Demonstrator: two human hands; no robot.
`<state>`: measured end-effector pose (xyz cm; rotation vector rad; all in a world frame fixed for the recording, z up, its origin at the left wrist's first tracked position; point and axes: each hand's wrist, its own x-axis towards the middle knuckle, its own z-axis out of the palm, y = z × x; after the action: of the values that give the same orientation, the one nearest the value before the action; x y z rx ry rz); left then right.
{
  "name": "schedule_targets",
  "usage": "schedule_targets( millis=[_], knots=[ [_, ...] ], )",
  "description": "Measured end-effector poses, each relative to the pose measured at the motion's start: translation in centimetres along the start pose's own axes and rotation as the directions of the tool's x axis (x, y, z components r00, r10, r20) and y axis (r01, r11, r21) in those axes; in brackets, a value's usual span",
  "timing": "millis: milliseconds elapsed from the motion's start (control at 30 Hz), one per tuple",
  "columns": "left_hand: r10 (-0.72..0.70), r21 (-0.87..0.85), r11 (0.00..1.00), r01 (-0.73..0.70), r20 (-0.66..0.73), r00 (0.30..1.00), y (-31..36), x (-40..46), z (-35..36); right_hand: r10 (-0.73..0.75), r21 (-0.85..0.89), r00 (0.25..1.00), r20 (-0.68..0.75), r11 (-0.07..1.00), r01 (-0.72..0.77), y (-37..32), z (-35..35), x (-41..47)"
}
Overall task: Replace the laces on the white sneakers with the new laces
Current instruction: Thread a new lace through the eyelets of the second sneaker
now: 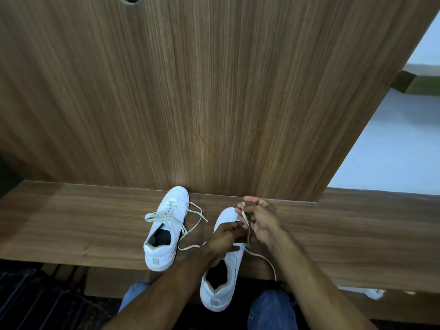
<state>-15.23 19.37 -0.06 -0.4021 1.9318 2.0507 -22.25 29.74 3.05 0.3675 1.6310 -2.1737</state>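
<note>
**Two hands working a lace on the nearer white sneaker**

From the head camera, two white sneakers are sitting on a narrow wooden ledge (pixel 71 225) with a smooth, brown grained surface, backed by a tall panel (pixel 214 91) of the same streaked wood.

The left sneaker (pixel 166 229) is lying wholly on the ledge, toe touching the panel, its smooth leather-like upper rounded at the toe and its dark inside showing. Its flat, cream lace (pixel 171 215) is threaded through the eyelets and spilling loose in loops and trailing ends over both sides.

The right sneaker (pixel 228 265) is sitting beside it, apart, with its heel hanging past the ledge's front edge above the person's blue denim knees (pixel 271 310).

The left hand (pixel 226 236) is pressing down over the middle of this sneaker, fingers curled; whether it is pinching anything is hard to tell. The right hand (pixel 259 220) is raised just above the toe, fingers closed around a flat, pale lace (pixel 264 258), which is running down past the sneaker's side and curving off the ledge edge.
</note>
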Motion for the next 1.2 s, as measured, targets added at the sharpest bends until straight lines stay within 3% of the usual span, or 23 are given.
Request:
schedule_targets(
  millis=[133, 233, 333, 400, 467, 533, 633, 733, 900, 1033, 1133, 1200],
  knots=[
    [0.063, 0.210, 0.975, -0.070, 0.042, 0.997, 0.2, 0.4, -2.4, -0.032, -0.015, 0.993, -0.115, 0.999, 0.030, -0.1, -1.6, 1.1],
    [0.102, 0.308, 0.947, -0.089, -0.027, 0.994, 0.2, 0.8, -5.8, -0.059, -0.076, 0.965, -0.257, 0.996, 0.041, 0.3, -4.4, 1.7],
    [0.173, 0.481, 0.868, -0.123, -0.060, 0.983, -0.1, 1.1, -9.0, -0.131, -0.261, 0.929, -0.347, 0.965, 0.038, 2.1, -6.7, 2.5],
    [0.198, 0.515, 0.846, -0.140, -0.059, 0.978, -0.2, 1.1, -9.7, -0.267, -0.586, 0.930, -0.252, 0.807, 0.073, 3.3, -7.2, 2.8],
    [0.224, 0.514, 0.842, -0.162, -0.061, 0.973, -0.2, 1.3, -9.3, -0.299, -0.814, 0.954, 0.017, 0.549, 0.187, 4.3, -6.3, 2.3],
    [0.248, 0.523, 0.832, -0.185, -0.051, 0.967, -0.2, 1.5, -8.0, -0.240, -0.832, 0.936, 0.259, 0.437, 0.342, 5.2, -4.8, 1.6],
    [0.263, 0.550, 0.806, -0.218, -0.004, 0.965, -0.3, 1.7, -6.3, -0.241, -0.793, 0.871, 0.428, 0.363, 0.490, 5.9, -2.5, 0.9],
    [0.292, 0.574, 0.786, -0.228, -0.021, 0.956, -0.9, 1.5, -6.0, -0.306, -0.843, 0.863, 0.403, 0.243, 0.480, 5.9, -2.9, 1.4],
    [0.251, 0.619, 0.772, -0.146, -0.085, 0.964, -2.3, 1.2, -9.2, -0.381, -0.923, 0.919, 0.101, 0.310, 0.230, 3.7, -7.4, 2.3],
    [0.241, 0.600, 0.792, -0.115, -0.135, 0.961, -3.1, 1.5, -9.8, -0.373, -0.952, 0.928, -0.003, 0.284, 0.111, 3.4, -8.7, 2.3],
    [0.272, 0.588, 0.792, -0.164, -0.099, 0.957, -2.9, 1.5, -8.4, -0.361, -0.989, 0.921, 0.144, -0.029, 0.143, 4.6, -7.0, 1.5],
    [0.307, 0.577, 0.788, -0.215, -0.065, 0.949, -3.0, 1.7, -7.3, -0.332, -0.923, 0.861, 0.384, -0.107, 0.371, 5.9, -5.5, 0.9]
  ],
)
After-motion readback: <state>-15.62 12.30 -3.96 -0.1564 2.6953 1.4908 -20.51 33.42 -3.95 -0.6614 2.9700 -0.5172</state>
